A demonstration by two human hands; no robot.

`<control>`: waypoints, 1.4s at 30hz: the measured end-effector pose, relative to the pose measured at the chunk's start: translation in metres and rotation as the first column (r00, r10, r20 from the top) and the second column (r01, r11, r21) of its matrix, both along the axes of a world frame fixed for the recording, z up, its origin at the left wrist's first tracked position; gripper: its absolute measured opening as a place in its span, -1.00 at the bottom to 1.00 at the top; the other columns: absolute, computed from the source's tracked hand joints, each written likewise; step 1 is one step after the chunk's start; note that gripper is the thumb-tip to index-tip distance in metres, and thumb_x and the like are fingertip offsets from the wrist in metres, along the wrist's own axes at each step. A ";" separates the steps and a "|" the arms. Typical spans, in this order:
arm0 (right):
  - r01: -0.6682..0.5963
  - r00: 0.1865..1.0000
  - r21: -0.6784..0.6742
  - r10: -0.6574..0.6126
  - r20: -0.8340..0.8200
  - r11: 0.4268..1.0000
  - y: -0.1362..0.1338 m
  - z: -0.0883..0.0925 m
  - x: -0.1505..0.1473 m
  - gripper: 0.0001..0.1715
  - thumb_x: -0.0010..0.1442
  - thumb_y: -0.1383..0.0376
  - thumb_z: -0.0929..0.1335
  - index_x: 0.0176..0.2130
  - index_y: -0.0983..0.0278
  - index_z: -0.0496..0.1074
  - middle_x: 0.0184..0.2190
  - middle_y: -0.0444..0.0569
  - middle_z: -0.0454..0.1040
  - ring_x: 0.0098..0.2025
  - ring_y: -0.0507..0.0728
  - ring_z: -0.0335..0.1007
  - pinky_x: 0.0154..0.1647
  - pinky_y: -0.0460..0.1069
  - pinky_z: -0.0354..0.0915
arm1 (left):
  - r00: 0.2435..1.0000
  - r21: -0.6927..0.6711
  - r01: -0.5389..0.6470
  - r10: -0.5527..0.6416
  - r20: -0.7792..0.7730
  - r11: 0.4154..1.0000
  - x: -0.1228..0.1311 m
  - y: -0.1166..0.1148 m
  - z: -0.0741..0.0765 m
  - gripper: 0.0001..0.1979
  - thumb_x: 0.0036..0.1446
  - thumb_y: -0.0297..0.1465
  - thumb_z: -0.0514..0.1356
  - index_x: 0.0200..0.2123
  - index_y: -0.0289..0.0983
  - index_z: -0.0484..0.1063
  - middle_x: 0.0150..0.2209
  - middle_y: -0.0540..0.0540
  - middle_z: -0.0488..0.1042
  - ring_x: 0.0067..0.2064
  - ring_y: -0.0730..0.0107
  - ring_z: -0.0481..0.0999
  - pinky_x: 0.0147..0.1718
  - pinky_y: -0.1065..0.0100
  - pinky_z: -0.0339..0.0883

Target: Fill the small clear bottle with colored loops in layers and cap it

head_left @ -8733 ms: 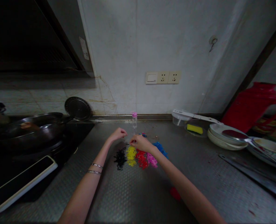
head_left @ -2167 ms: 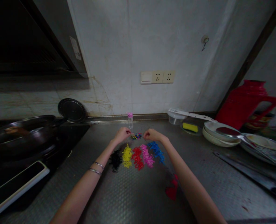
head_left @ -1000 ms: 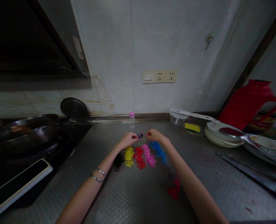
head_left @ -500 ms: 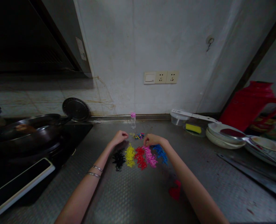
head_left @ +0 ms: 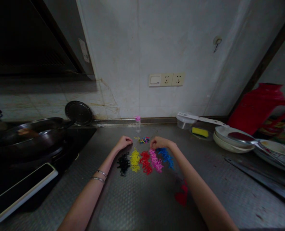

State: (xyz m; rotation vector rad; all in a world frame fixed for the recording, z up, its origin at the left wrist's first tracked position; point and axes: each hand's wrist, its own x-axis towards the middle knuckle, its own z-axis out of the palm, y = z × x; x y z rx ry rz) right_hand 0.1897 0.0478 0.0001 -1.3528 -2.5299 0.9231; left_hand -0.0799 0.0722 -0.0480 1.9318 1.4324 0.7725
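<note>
On the metal counter lie side-by-side piles of what look like small rubber bands: black [head_left: 123, 164], yellow [head_left: 135, 159], red [head_left: 146, 162], pink [head_left: 156, 161] and blue [head_left: 166, 157]. Behind them is a smaller mixed-colour pile [head_left: 143, 140]. My left hand [head_left: 125, 142] rests just left of that mixed pile, fingers curled and thumb and fingertips together. My right hand [head_left: 158, 143] is over the far end of the pink pile, close to the blue one, its fingers pinched downward. Whatever either pinch holds is too small to make out. A small clear bottle with a pink cap [head_left: 138, 124] stands behind the mixed pile.
To the left are a wok [head_left: 31, 136] on the cooktop and a phone-like device [head_left: 22, 192]. A yellow sponge [head_left: 200, 132], stacked bowls [head_left: 232, 146] and a red thermos jug [head_left: 258, 107] are at the right. Something red [head_left: 181, 198] lies beside my right forearm.
My right hand has shifted slightly to the right at the far end of the pink pile. The left hand stays in nearly the same place beside the mixed pile.
</note>
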 end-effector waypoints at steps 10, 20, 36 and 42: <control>0.279 0.953 0.281 -0.300 0.036 0.918 -0.006 -0.013 -0.018 -0.75 0.00 0.24 0.30 -0.32 0.26 0.51 -0.37 -0.05 0.51 -0.32 0.06 0.40 -0.43 -0.16 0.13 | 0.991 -0.037 -0.086 0.089 0.103 0.996 -0.003 0.002 -0.009 -0.79 -0.13 -0.40 0.16 -0.42 -0.41 0.50 -0.52 -0.07 0.50 -0.50 0.47 0.40 -0.49 0.49 0.22; 0.325 0.898 0.369 -0.406 0.168 0.871 -0.012 -0.013 -0.044 -0.72 0.16 0.20 0.22 -0.23 0.23 0.44 -0.25 0.02 0.49 -0.21 0.11 0.41 -0.36 -0.14 0.17 | 0.985 -0.026 -0.106 0.109 0.135 0.994 -0.004 0.004 -0.011 -0.81 -0.16 -0.42 0.17 -0.45 -0.40 0.51 -0.53 -0.07 0.50 -0.50 0.47 0.40 -0.48 0.48 0.22; 0.306 0.946 0.344 -0.325 -0.004 0.887 -0.046 -0.010 -0.001 -0.81 0.07 0.33 0.25 -0.36 0.25 0.45 -0.39 -0.08 0.47 -0.33 0.01 0.37 -0.43 -0.16 0.08 | 0.975 -0.048 -0.106 0.113 0.190 0.993 -0.001 -0.001 -0.005 -0.84 -0.17 -0.44 0.16 -0.49 -0.41 0.49 -0.58 -0.04 0.47 -0.54 0.50 0.35 -0.52 0.49 0.18; 0.287 0.955 0.283 -0.297 -0.006 0.915 -0.058 -0.015 0.004 -0.83 0.02 0.37 0.27 -0.39 0.27 0.46 -0.44 -0.10 0.47 -0.38 0.00 0.35 -0.39 -0.16 0.11 | 0.975 -0.008 -0.126 0.125 0.182 0.992 0.001 0.003 -0.009 -0.81 -0.16 -0.43 0.15 -0.46 -0.41 0.50 -0.54 -0.07 0.49 -0.51 0.47 0.39 -0.48 0.47 0.21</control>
